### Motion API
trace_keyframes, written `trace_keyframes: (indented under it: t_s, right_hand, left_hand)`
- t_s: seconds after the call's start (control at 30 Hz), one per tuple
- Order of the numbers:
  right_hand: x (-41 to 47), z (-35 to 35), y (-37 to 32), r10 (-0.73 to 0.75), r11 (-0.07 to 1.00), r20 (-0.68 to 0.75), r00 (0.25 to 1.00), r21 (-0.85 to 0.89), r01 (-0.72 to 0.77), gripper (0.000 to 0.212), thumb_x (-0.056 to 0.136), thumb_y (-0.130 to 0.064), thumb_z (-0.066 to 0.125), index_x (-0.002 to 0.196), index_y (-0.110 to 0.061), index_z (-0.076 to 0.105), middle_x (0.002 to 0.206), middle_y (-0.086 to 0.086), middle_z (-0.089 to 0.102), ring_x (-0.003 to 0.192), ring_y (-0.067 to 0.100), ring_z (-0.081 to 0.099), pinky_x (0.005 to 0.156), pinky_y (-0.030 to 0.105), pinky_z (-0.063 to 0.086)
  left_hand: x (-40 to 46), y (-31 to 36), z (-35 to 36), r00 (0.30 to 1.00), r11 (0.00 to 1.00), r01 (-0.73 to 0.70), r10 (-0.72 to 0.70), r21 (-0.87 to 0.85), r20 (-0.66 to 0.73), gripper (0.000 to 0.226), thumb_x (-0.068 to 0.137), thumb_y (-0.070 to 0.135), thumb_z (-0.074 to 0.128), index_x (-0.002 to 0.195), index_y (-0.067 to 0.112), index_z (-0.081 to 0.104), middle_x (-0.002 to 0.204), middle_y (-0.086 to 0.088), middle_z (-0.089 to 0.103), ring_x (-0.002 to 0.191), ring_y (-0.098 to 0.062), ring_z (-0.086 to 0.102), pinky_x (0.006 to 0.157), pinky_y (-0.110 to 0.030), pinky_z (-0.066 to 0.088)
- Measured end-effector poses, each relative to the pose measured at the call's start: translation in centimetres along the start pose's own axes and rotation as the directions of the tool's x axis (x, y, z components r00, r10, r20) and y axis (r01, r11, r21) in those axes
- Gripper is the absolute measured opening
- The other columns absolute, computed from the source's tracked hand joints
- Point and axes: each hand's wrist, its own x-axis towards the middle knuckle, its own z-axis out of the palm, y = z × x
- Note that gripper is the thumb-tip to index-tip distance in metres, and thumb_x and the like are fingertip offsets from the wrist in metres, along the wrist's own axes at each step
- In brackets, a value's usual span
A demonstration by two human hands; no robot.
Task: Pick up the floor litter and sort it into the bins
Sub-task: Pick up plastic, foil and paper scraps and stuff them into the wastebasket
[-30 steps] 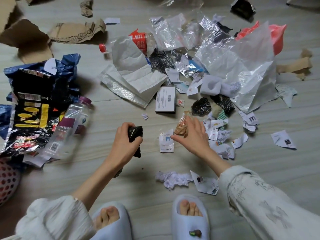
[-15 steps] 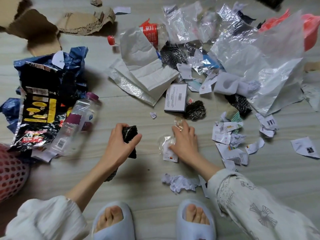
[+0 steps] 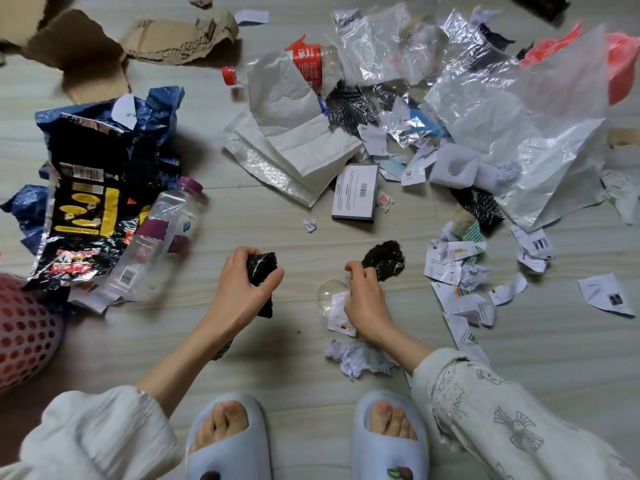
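The fingers of the left hand (image 3: 239, 289) are curled tight around a wad of black plastic film (image 3: 262, 271), thumb pressed across its front, and a tail of the film hangs out below the palm. The right hand (image 3: 363, 292) has its fingertips pinched on the near edge of another crumpled black scrap (image 3: 384, 258), which sits just above the knuckles; I cannot tell whether it is clear of the floor. Under that palm lies a bit of clear film (image 3: 329, 289) and a small white printed slip (image 3: 337, 315), touching the heel of the hand. Just near the wrist is a ball of crumpled white paper (image 3: 356, 358). To the right, torn paper labels (image 3: 457, 271) are scattered close together. Beyond the hands a black-edged card with a barcode (image 3: 355, 194) lies flat, partly tucked under white padded mailers (image 3: 298, 147), and behind those spreads a heap of silver and clear plastic bags (image 3: 502, 109) with a red-labelled bottle (image 3: 311, 64) half buried in it. On the left, a clear bottle with a purple cap (image 3: 162, 233) lies tilted on a black and yellow snack wrapper (image 3: 86, 209), with blue foil (image 3: 152, 102) crumpled behind. Torn cardboard (image 3: 114, 46) sits at the far left. A red perforated basket (image 3: 24, 327) shows at the left edge. Two feet in pale slippers (image 3: 228, 441) stand on the wood-grain floor (image 3: 294, 382) below the hands
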Motion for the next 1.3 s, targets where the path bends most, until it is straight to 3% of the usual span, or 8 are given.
trace_keyframes:
  t_s: [0.2,0.3,0.43,0.7,0.9,1.07,1.2,1.3]
  right_hand:
    - [-0.4,-0.7,0.1,-0.061,0.997,-0.006,0.998,0.038,0.061,0.047,0.086,0.007,0.039,0.129,-0.012,0.042,0.119,0.014,0.051,0.109,0.028,0.052,0.087,0.029,0.041]
    - [-0.5,-2.1,-0.4,-0.086,0.991,-0.004,0.996,0.100,0.086,0.051,0.087,0.006,0.045,0.135,-0.010,0.042,0.128,0.012,0.054,0.118,0.023,0.052,0.085,0.010,0.033]
    - [-0.1,-3.4,-2.2,-0.136,0.987,-0.053,0.989,0.078,0.140,0.044,0.087,-0.006,0.056,0.130,-0.011,0.051,0.124,0.010,0.061,0.114,0.027,0.055,0.093,0.025,0.038]
    - [-1.7,-4.2,-4.7,-0.446,0.893,-0.162,0.880,-0.014,0.450,0.018,0.075,0.002,0.063,0.091,-0.003,0.070,0.087,0.010,0.070,0.086,0.027,0.059,0.072,0.025,0.035]
    - [-2.4,-4.2,-5.3,-0.514,0.853,-0.152,0.844,0.011,0.521,0.019,0.069,-0.002,0.055,0.083,-0.002,0.068,0.079,0.009,0.067,0.077,0.026,0.060,0.067,0.026,0.041]
    - [-2.7,-4.1,-6.3,-0.422,0.868,-0.195,0.885,0.193,0.457,0.017,0.073,0.002,0.056,0.085,-0.001,0.069,0.082,0.009,0.067,0.076,0.014,0.056,0.067,0.011,0.038]
    - [-2.9,-4.6,-7.1,-0.362,0.872,-0.226,0.904,0.261,0.415,0.014,0.078,0.005,0.062,0.089,-0.002,0.069,0.087,0.009,0.067,0.076,0.005,0.053,0.068,0.008,0.037]
    - [-3.2,-5.2,-8.2,-0.373,0.868,-0.259,0.891,0.240,0.434,0.014,0.079,0.005,0.063,0.090,-0.002,0.069,0.087,0.009,0.067,0.076,0.002,0.050,0.067,0.007,0.036]
  left_hand:
    - [-0.4,0.1,0.4,0.999,0.998,-0.046,0.046,0.038,-0.021,0.037,0.070,0.042,0.061,0.097,0.021,0.047,0.100,-0.001,0.050,0.093,-0.020,0.050,0.072,-0.027,0.035]
    - [-0.8,-0.2,0.9,0.996,0.992,-0.084,0.081,0.090,0.037,0.031,0.077,0.030,0.070,0.099,0.022,0.049,0.100,0.000,0.049,0.095,-0.017,0.049,0.075,-0.023,0.035]
    - [-1.1,-0.3,1.4,0.977,0.968,-0.179,0.154,0.178,0.144,0.048,0.072,0.037,0.075,0.111,0.026,0.049,0.104,0.003,0.046,0.105,-0.016,0.048,0.088,-0.026,0.036]
    - [-0.8,1.4,1.1,0.925,0.894,-0.355,0.294,0.274,0.239,0.092,0.064,0.047,0.079,0.141,0.033,0.031,0.106,0.003,0.034,0.105,-0.012,0.035,0.093,-0.025,0.035]
    - [-0.7,0.7,0.7,0.916,0.911,-0.370,0.324,0.182,0.237,0.063,0.062,0.045,0.077,0.119,0.033,0.054,0.113,0.010,0.039,0.112,-0.011,0.038,0.093,-0.020,0.031]
    - [-1.6,1.9,0.9,0.942,0.940,-0.332,0.326,0.080,0.074,0.018,0.074,0.017,0.073,0.085,0.023,0.059,0.074,0.017,0.049,0.083,-0.016,0.050,0.070,-0.023,0.040]
    - [-1.9,2.9,0.2,0.954,0.956,-0.287,0.292,-0.066,0.064,0.018,0.078,0.012,0.070,0.072,0.023,0.056,0.057,0.007,0.055,0.059,-0.017,0.058,0.059,-0.038,0.050]
    - [-2.2,3.9,-0.6,0.960,0.956,-0.267,0.275,-0.120,0.049,0.016,0.079,0.001,0.065,0.075,0.014,0.056,0.055,0.004,0.055,0.048,-0.012,0.055,0.048,-0.028,0.049]
